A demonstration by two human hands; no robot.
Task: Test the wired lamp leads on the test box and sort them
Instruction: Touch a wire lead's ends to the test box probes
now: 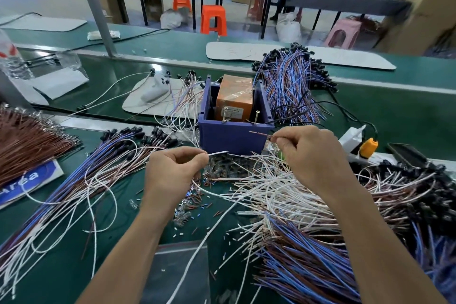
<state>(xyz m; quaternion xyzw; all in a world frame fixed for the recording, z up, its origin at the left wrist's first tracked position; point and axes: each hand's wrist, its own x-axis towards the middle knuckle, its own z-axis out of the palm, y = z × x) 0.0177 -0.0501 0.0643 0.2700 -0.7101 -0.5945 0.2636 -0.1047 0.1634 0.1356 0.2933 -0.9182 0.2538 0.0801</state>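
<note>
Bright, even overhead light; soft blur, wide-angle bending at edges.

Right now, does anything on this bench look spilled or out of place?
Yes. Small loose bits, brown, blue, white and clear, lie scattered on the green mat before the blue test box, beside the left hand, which pinches a white lead. They look spilled, unlike the bundled leads.
</note>
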